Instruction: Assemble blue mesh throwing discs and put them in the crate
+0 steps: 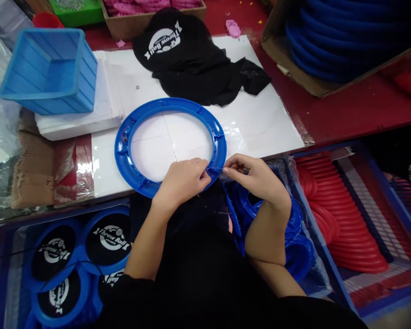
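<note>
A blue plastic ring lies open side up on the white board, with small posts and ribs along its channel. Reddish wiring shows in the channel at its left. My left hand is closed at the ring's near right rim, thumb and curled fingers pressed against it. Just right of the rim, my right hand pinches a thin, pale strand that runs to the ring beside my left hand. What exactly the strand is cannot be made out. Black mesh fabric with a white "Throw Ball" print lies beyond the ring.
A light blue bin stands on a white block at left. A carton of blue rings is at back right. Below the table edge are finished black-centred discs at left, blue parts and red rings at right.
</note>
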The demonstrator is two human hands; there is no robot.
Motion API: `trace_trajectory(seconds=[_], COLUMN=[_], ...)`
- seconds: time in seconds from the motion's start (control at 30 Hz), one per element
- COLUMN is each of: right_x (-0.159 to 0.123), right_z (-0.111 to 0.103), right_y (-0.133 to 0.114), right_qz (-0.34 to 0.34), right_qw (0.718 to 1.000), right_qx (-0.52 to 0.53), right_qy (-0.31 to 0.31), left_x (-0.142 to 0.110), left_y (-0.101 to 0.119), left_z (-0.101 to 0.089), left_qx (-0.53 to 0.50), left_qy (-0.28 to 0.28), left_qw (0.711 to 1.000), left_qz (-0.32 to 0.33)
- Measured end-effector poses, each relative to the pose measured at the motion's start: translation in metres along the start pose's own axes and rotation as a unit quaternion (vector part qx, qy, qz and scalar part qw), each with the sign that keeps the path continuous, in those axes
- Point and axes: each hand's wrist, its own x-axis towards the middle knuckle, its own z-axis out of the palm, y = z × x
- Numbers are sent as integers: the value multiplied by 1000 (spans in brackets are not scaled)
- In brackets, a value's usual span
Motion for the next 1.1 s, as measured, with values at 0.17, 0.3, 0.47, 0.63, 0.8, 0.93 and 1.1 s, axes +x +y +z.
trace_trajectory(seconds=[0.17,0.3,0.47,0.63,0.8,0.93,1.1], right_x=[10,30,36,25,21,20,17], right_z=[3,8,10,19,28,33,35], right_y=[-12,-14,-4,1,-3,-3,0], right_qz=[-62,-110,-85,-32,0,13,20], right_qw=[996,988,991,994,994,993,992], right_qx=[-56,-91,-90,-70,-52,-45,-46], right_qy=[43,57,48,73,94,107,114], left_x=[-5,-7,-8,-7,-9,-4,11], left_y=[-14,-18,-18,-20,-18,-5,6], left_z=[-6,-5,-4,-3,-8,-13,-8], left_qx=[-35,-58,-65,-70,-67,-3,32], left_qy=[-12,-9,-7,-13,-9,-26,-15], left_qw=[999,997,996,996,996,999,999], left_qz=[38,56,59,59,50,23,5])
